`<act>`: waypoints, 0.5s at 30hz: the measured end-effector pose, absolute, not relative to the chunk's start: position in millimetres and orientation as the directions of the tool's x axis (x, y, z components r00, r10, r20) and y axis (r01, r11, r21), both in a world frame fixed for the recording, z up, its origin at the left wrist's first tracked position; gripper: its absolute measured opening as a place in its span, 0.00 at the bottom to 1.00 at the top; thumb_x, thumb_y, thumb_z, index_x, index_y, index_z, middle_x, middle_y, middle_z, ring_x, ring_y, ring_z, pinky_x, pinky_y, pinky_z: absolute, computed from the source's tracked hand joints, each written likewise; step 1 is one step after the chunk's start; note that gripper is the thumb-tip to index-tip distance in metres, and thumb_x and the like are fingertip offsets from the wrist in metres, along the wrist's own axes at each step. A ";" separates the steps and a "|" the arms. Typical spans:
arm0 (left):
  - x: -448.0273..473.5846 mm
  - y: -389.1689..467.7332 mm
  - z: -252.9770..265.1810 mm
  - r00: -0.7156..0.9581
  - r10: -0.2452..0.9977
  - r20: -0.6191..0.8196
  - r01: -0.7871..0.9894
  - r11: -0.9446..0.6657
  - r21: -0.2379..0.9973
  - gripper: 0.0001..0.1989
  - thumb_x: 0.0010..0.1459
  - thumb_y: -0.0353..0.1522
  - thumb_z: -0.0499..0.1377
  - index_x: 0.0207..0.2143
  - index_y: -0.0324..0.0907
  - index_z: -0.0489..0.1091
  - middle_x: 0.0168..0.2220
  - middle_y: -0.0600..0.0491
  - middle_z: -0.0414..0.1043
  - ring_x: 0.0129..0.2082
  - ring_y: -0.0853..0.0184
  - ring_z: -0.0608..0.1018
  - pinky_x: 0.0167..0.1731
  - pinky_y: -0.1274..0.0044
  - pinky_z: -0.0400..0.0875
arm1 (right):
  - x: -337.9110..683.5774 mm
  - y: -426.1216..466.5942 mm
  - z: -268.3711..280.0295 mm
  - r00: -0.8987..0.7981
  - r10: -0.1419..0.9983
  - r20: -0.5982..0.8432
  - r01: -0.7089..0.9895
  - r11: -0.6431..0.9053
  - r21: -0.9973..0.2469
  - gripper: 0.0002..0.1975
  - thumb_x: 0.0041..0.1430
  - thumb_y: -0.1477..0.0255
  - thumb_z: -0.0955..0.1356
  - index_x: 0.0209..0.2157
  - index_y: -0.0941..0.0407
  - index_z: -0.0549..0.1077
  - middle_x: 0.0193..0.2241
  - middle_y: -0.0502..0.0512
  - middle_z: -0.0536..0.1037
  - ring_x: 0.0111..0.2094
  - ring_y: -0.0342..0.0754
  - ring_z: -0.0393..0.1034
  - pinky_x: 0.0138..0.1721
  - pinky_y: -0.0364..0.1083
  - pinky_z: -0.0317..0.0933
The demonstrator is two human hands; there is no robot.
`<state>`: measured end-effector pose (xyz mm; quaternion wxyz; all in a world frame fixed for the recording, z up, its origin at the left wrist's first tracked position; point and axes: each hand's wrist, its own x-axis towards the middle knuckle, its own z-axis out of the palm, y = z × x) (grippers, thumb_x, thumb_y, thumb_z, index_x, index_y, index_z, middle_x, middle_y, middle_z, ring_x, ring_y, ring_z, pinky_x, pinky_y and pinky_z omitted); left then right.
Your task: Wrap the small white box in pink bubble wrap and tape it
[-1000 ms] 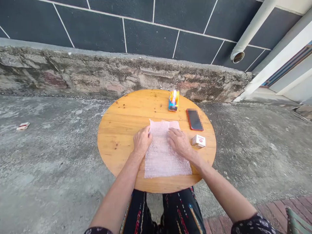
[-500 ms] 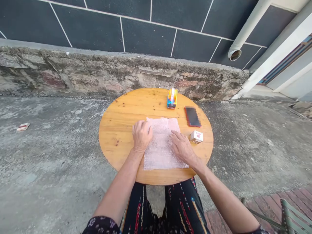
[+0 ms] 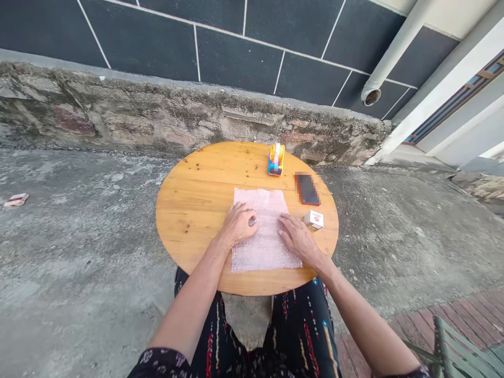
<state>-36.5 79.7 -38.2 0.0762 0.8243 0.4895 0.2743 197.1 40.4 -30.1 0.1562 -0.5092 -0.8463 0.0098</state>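
Note:
A sheet of bubble wrap (image 3: 262, 247) lies spread on the round wooden table (image 3: 189, 194) in front of me. My left hand (image 3: 239, 223) rests on its left part, fingers bent and a gap showing between thumb and forefinger. On the right part of the sheet lies my right hand (image 3: 296, 235), its fingers stretched out and apart. Just beyond that hand stands a small white box (image 3: 314, 219). Neither hand grips anything that I can see.
A blue and yellow tape dispenser (image 3: 276, 160) stands near the table's far edge. Right of it lies a dark phone-like slab with a red edge (image 3: 307, 189), partly blurred. A stone-based wall (image 3: 177, 115) runs behind; a green chair (image 3: 452, 341) is at lower right.
My left hand has shifted right, from the wrap's left edge further onto the sheet. The right hand stays at nearly the same place on the wrap. The view has turned slightly.

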 end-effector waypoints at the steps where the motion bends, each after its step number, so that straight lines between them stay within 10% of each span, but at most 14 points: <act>1: -37.4 79.8 -38.3 0.377 0.847 0.375 0.759 -0.515 0.399 0.04 0.48 0.31 0.59 0.29 0.44 0.72 0.37 0.49 0.72 0.41 0.57 0.69 0.41 0.67 0.63 | 198.0 37.6 -27.7 -0.428 0.867 0.257 0.864 0.476 -0.166 0.18 0.62 0.74 0.61 0.53 0.61 0.68 0.56 0.66 0.67 0.57 0.58 0.61 0.56 0.58 0.56; 15: -42.5 78.2 -36.5 0.427 0.822 0.377 0.728 -0.560 0.396 0.06 0.47 0.32 0.60 0.31 0.43 0.72 0.38 0.48 0.70 0.43 0.57 0.68 0.42 0.67 0.63 | 181.5 -22.1 -17.4 -0.564 0.815 0.133 0.796 0.579 -0.175 0.14 0.65 0.70 0.62 0.50 0.54 0.72 0.55 0.60 0.70 0.55 0.55 0.64 0.54 0.58 0.58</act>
